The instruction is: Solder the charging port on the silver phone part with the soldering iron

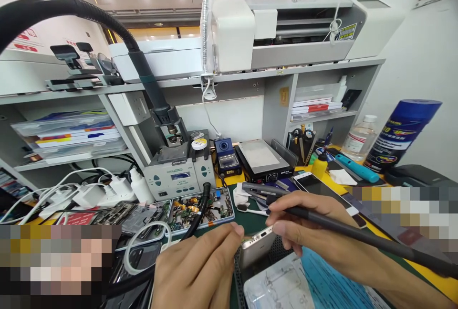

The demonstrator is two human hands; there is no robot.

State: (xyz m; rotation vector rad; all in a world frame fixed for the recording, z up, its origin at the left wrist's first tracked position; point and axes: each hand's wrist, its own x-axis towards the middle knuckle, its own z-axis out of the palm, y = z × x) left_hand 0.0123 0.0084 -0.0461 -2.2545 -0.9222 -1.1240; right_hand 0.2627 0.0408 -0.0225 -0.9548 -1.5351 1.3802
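Observation:
A phone (259,248) with a pale metal frame stands tilted between my hands, its edge with the port facing up. My left hand (200,263) has its fingers pressed together at the phone's left corner. At the right corner, the fingertips of my right hand (307,223) pinch the frame. A long black rod-like tool (343,225) also runs through my right hand, between thumb and fingers; its working tip is hidden. Below the phone lie a black perforated tray (239,275), a scuffed whitish flat piece (279,282) and a blue streaked pad (332,275).
Behind my hands stand a hot-air station (179,175), a small soldering unit (227,158) and a flat heating plate (263,156). An open case of circuit parts (218,208) sits left. A white phone (322,187), a spray can (404,132) and a bottle (359,137) are right.

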